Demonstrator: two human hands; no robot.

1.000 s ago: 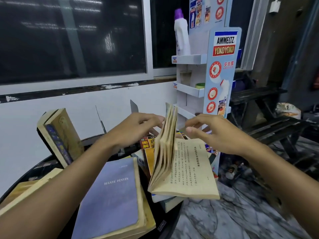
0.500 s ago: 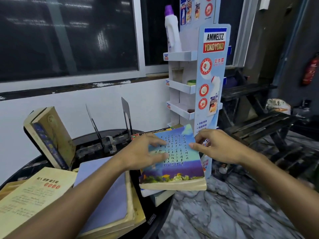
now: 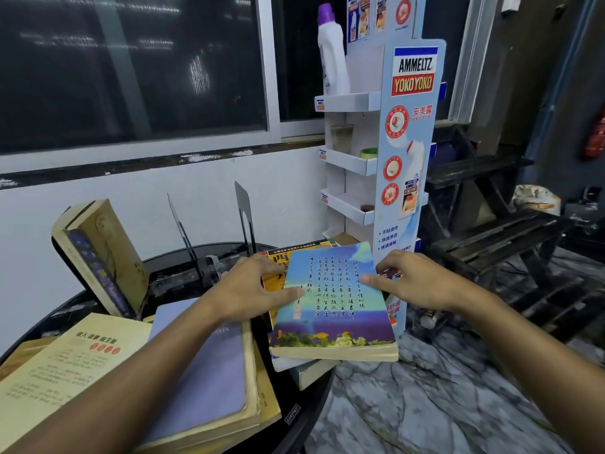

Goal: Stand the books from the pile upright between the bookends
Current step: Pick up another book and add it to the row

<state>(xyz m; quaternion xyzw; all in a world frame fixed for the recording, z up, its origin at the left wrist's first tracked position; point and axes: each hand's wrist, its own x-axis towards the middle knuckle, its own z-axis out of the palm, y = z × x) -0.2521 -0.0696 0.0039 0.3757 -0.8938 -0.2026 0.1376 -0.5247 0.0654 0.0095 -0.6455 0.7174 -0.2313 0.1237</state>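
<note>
The round black tabletop (image 3: 311, 417) fills the lower left of the frame. The pile of books (image 3: 307, 368) sits at its right edge, with the blue book (image 3: 330, 306) on top. The bookends (image 3: 244, 208) stand just behind it, with nothing between them. Your left hand (image 3: 242, 290) and right hand (image 3: 415, 283) each take one side of the blue book. Your fingers (image 3: 373, 279) grip it, likely so you can lift it level.
</note>
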